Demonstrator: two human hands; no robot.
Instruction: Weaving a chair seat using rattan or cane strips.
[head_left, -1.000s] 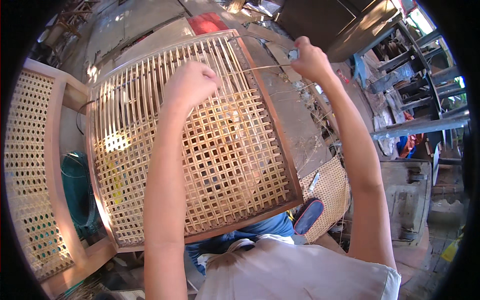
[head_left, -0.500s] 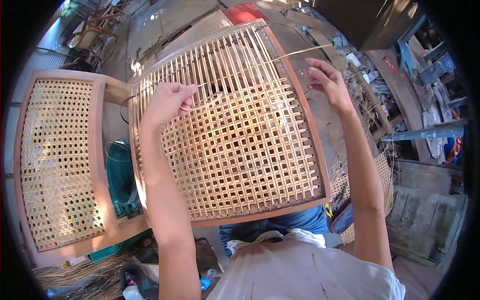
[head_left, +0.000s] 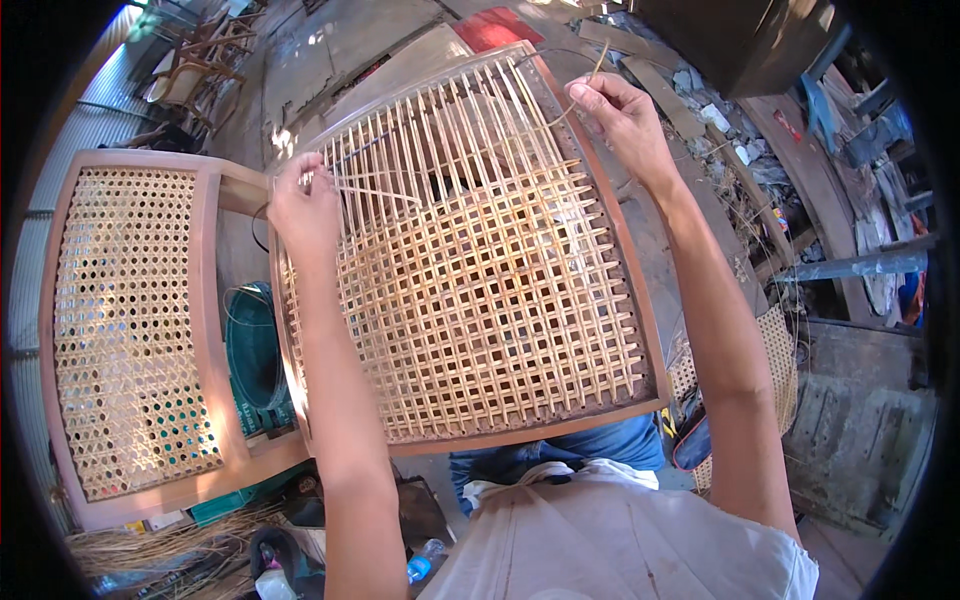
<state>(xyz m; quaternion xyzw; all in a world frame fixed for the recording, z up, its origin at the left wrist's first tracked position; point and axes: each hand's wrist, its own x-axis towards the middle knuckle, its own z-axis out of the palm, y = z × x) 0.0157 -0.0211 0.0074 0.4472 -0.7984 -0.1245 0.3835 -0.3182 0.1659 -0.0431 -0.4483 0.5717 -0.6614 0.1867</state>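
Observation:
A wooden chair frame lies across my lap, its seat panel [head_left: 480, 290] strung with pale cane. The near part is woven into an open square grid; the far part carries only loose lengthwise strands [head_left: 470, 120]. At the panel's left side my left hand [head_left: 308, 205] is closed in a pinch, and a pale cane strand [head_left: 375, 192] runs from it toward the middle of the weave. Over the far right corner, my right hand [head_left: 628, 128] pinches a long cane strip [head_left: 603, 62] between thumb and fingers. That strip stretches across the loose strands.
The caned chair back [head_left: 130, 330] extends to the left. Beside the seat stands a teal bucket [head_left: 252, 345]. Rubble and planks [head_left: 715, 115] lie at the far right, a red object [head_left: 497, 30] at the back. Cane scraps [head_left: 180, 555] and a plastic bottle [head_left: 422, 562] are below left.
My left hand has moved left to the panel's side, drawing a strand slantwise. My right hand has come up and left, and now grips the long cane strip.

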